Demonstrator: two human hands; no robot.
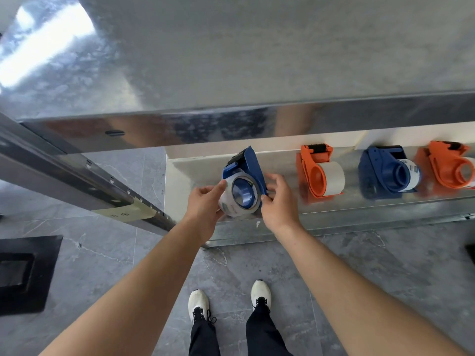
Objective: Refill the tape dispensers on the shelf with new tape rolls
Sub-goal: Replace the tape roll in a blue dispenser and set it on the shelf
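In the centre of the frame the blue dispenser (245, 176) stands on the lower shelf (359, 204), with the left hand (205, 204) and the right hand (279, 201) closing both its sides. Bare shelf separates it from the orange dispenser (320, 173) on the right. Further right, another blue dispenser (388, 170) and a second orange one (449, 164) stand close together. The upper shelf (231, 60) overhangs them all, so the open way in is from the front edge.
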